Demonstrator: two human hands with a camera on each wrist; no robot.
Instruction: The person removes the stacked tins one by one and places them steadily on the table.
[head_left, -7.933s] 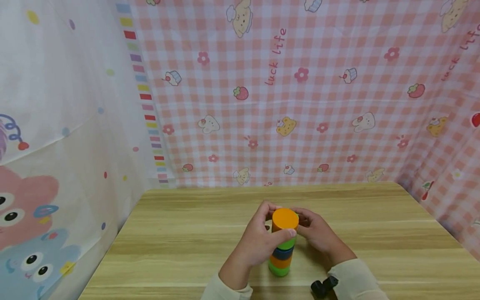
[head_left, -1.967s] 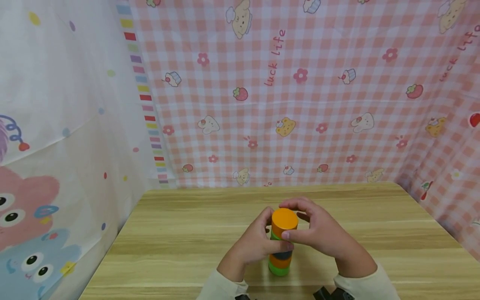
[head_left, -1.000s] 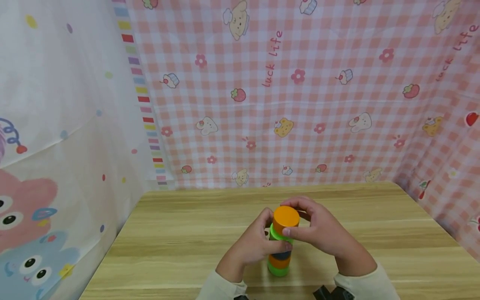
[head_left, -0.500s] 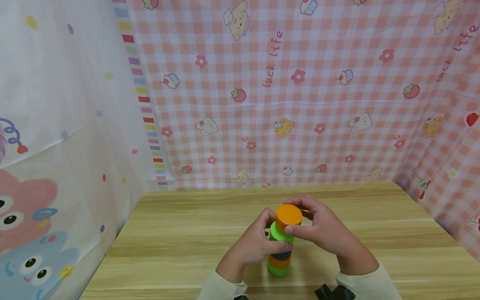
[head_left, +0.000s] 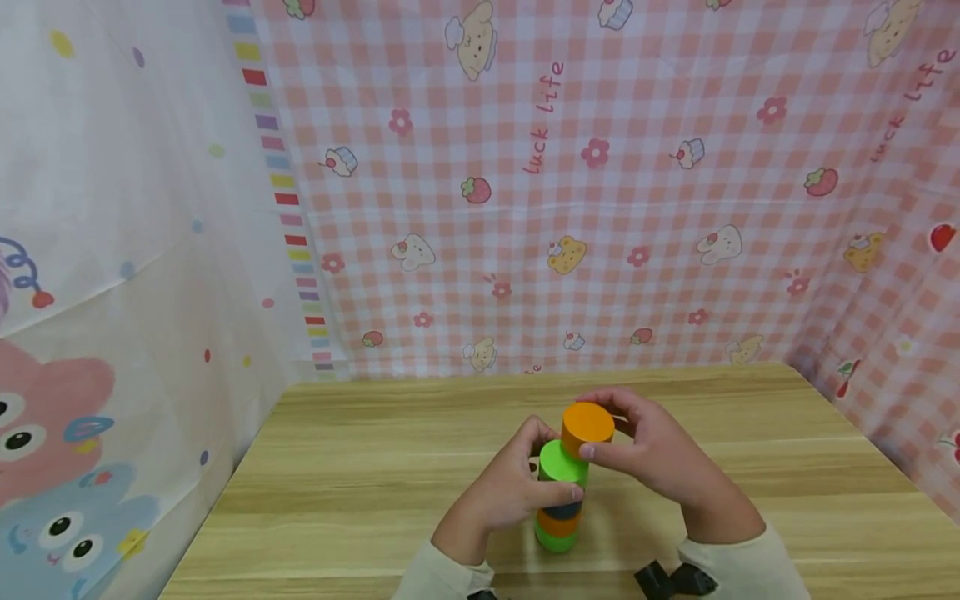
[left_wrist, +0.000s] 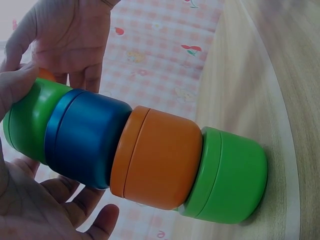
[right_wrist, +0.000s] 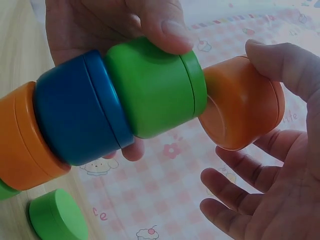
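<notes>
A tower of small round lidded jars stands on the table: a green jar [left_wrist: 232,175] at the bottom, then an orange jar [left_wrist: 157,157], a blue jar [left_wrist: 90,140] and an upper green jar [right_wrist: 155,90]. My left hand [head_left: 506,479] grips that upper green jar, thumb across its near side. My right hand [head_left: 652,450] pinches another orange jar [head_left: 587,427] between thumb and fingers. This jar is tilted and shifted right of the tower's top, its base overlapping the upper green lid's edge in the right wrist view. The left fingers are partly hidden behind the tower.
Another green jar [right_wrist: 57,215] sits on the table beyond the tower in the right wrist view; hands and tower hide it from the head view. The wooden table [head_left: 375,467] runs back to a pink checked curtain [head_left: 465,275]. A black device [head_left: 675,579] sits at the right wrist.
The left hand has slid down from the top orange jar to the green one. The right hand has come round onto the orange jar and moved it up and right off the tower's top.
</notes>
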